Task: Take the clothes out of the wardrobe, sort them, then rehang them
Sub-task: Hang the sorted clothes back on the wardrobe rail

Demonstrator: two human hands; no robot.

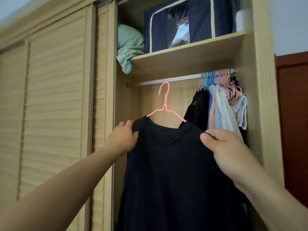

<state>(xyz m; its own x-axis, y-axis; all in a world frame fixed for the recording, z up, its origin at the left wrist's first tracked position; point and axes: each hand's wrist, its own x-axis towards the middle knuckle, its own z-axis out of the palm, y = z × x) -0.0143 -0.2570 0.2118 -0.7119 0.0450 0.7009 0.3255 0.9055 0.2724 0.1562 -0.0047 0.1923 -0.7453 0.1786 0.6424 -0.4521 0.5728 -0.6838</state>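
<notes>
Pale wood fills the frame: a wardrobe (260, 97) with louvred doors (50, 105) at left and an open bay at centre. At lower centre a black shirt (175, 172) is held up on a pink hanger (164, 105), whose hook sits just below the rail (168, 80), apart from it. The shirt's left shoulder is gripped by the left hand (122, 139), fingers curled over the fabric, thumb in front. Its right shoulder is pinched by the right hand (228, 154), thumb pressed on the cloth; the other fingers are hidden behind. At upper right, clothes (223, 110) are bunched on the rail. On the shelf (183, 59) above, a navy box (188, 22) and green cloth (129, 45) are seen.
</notes>
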